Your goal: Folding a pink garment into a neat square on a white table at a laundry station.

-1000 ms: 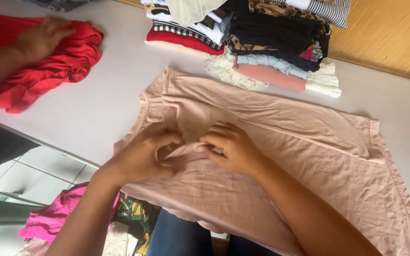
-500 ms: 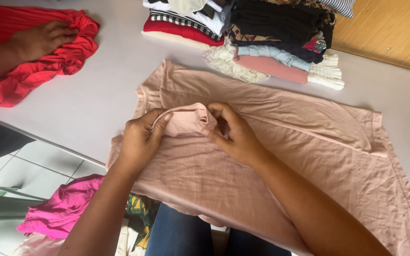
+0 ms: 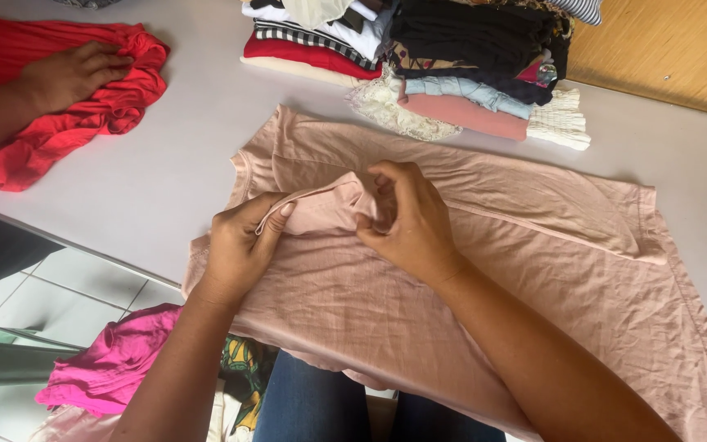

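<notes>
Hands (image 3: 321,229) shifted, bunched soft pink garment (image 3: 484,270)

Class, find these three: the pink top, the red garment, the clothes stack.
Pink top (image 3: 533,270), head view, flat body.
Red garment (image 3: 34,155), head view, lower folds.
Clothes stack (image 3: 468,33), head view, black piece.

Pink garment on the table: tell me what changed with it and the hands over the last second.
Both hands pinched up a fold of the pink garment that lay flat a second ago; the left hand and right hand now hold it bunched and raised between them. Another person's hand stayed on the red cloth, and the pile of folded clothes stayed put.
</notes>
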